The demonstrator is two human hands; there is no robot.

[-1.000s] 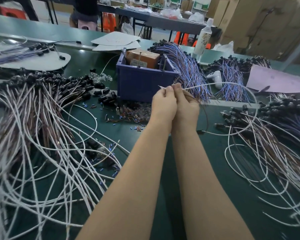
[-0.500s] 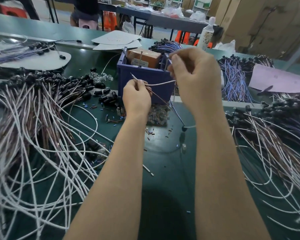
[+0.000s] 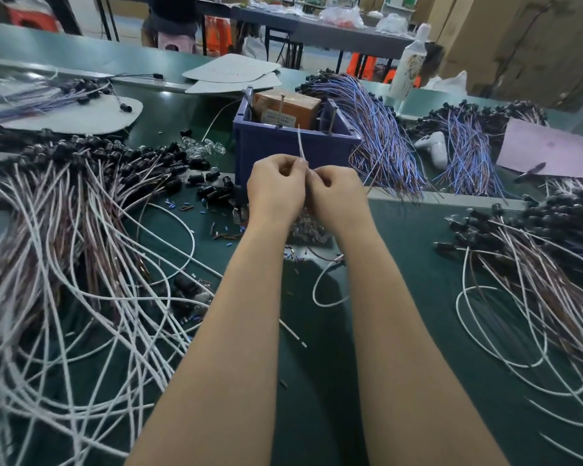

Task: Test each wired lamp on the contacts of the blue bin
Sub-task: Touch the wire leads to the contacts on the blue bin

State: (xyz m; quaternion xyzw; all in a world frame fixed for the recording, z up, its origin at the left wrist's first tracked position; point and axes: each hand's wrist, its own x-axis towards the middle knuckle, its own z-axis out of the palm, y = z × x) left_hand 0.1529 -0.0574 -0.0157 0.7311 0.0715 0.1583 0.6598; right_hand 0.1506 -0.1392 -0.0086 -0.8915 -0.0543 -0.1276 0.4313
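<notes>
Green bench (image 3: 401, 297) under white-wired lamp heaps (image 3: 64, 250), blue bin (image 3: 293, 153), loose black sockets (image 3: 212, 186).

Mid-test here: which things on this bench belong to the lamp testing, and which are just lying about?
In the job:
left hand and right hand, both pinching a white lead
blue bin with its upright metal pins
piles of wired lamps

Lying about:
white bottle
pink sheet
cardboard cutouts
</notes>
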